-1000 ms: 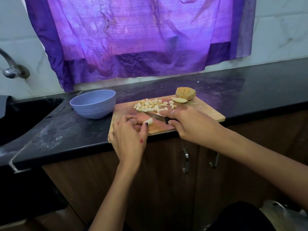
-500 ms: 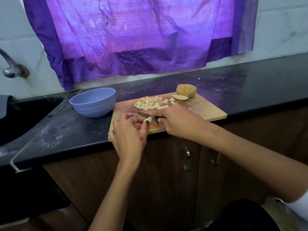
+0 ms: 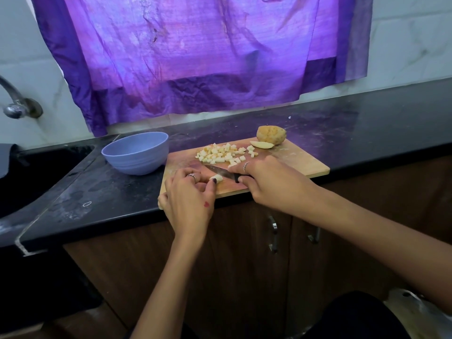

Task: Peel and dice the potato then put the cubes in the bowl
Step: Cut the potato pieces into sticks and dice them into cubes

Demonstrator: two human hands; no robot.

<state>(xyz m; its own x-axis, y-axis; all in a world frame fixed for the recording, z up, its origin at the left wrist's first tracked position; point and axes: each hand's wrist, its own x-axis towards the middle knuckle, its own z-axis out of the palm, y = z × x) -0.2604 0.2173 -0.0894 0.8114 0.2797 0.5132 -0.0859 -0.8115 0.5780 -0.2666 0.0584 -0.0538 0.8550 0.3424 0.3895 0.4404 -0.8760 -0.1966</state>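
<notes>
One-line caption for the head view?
Left hand steadies potato piece on board; right hand slices with knife.

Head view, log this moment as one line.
phase: dicing | left hand: holds potato piece | right hand: grips knife | cubes: on board | bowl: left of board

- Purple cloth (image 3: 200,52) hung over the window, backlit, casting a violet tint.
- Wall (image 3: 411,45) was pale marble-look tile.
- Surface (image 3: 367,123) was black stone, dusty and smudged.
- Brown wooden cabinet doors (image 3: 137,270) below carried metal handles (image 3: 273,237).
- Steel tap (image 3: 17,106) and dark sink (image 3: 36,172) sat at left.
</notes>
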